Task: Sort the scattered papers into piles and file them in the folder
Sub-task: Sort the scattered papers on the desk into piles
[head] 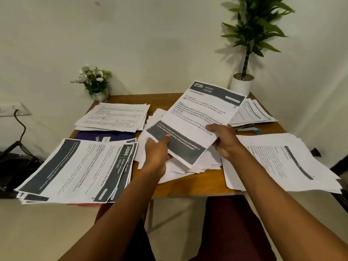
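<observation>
A printed sheet (197, 117) headed "2726 KITCHEN" is held tilted up toward the face, above the loose middle heap (175, 172), probably so its heading can be read before a pile is chosen. The left hand (158, 153) pinches the sheet's near-left corner, thumb on the dark band and the rest beneath. The right hand (225, 140) grips the right edge the same way, its fingers (212, 128) clamped on the paper. Holding two edges keeps the thin sheet flat enough to read. Sorted stacks ring the heap: a pile (75, 166) with dark headers reading "2886 DESK / STUDY" at near left, overhanging the tabletop (188, 187) edge; a pile of forms (114, 115) at far left; a smaller stack (252, 112) at far right; and a broad stack (278, 161) at near right. Spreading them around the centre seems meant to keep each pile within reach. The purple folder (105, 136) lies shut between the two left piles, partly covered by both, so filing has likely not begun. Judging by the heap, a fair share is still unsorted. A blue-tipped pen (250, 130) lies just beside the far-right stack.
</observation>
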The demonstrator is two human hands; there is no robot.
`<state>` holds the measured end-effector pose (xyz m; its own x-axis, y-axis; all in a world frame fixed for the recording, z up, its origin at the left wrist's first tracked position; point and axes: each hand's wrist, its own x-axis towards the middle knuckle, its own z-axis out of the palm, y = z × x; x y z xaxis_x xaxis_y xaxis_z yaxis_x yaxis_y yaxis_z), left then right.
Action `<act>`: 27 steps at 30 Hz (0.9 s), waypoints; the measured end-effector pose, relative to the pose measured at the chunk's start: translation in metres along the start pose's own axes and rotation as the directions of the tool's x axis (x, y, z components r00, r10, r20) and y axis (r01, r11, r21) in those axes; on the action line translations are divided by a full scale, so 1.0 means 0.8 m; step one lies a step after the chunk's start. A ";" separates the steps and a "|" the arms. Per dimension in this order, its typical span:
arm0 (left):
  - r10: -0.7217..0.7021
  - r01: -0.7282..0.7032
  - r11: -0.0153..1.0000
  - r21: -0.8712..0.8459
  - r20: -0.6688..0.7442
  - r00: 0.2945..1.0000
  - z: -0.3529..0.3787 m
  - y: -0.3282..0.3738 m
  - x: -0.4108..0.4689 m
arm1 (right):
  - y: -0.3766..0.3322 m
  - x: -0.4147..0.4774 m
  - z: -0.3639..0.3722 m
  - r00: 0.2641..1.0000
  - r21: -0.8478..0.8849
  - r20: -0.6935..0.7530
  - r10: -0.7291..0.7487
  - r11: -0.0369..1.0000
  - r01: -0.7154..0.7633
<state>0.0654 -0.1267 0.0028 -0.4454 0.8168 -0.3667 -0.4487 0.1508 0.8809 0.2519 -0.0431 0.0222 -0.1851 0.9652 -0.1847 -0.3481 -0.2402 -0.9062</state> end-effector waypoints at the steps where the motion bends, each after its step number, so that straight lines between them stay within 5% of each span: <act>1: 0.027 -0.025 0.999 0.037 -0.034 0.999 -0.004 0.008 0.001 | 0.000 -0.002 0.001 0.998 -0.005 0.065 0.024 1.000 -0.024; 7: 0.175 -0.121 0.931 0.344 -0.131 0.976 -0.088 0.083 0.022 | -0.012 -0.004 0.003 0.994 0.044 0.108 0.021 0.999 -0.026; 14: 0.352 -0.070 0.489 0.870 -0.123 0.928 -0.204 0.144 0.027 | 0.039 -0.023 0.061 0.971 -0.425 0.223 0.088 0.905 0.016; 18: 0.360 -0.034 0.309 0.951 -0.083 0.929 -0.251 0.160 0.039 | 0.085 -0.040 0.108 0.952 -0.523 0.267 0.146 0.852 0.016; 27: 0.469 0.082 0.159 0.984 -0.149 0.871 -0.342 0.169 0.063 | 0.140 -0.089 0.178 0.801 -0.593 0.529 0.281 0.797 0.112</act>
<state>-0.2298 -0.2177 0.0213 -0.7133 0.6991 0.0493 0.6544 0.6392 0.4040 0.0953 -0.1532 -0.0123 -0.7318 0.6511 -0.2011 0.2469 -0.0217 -0.9688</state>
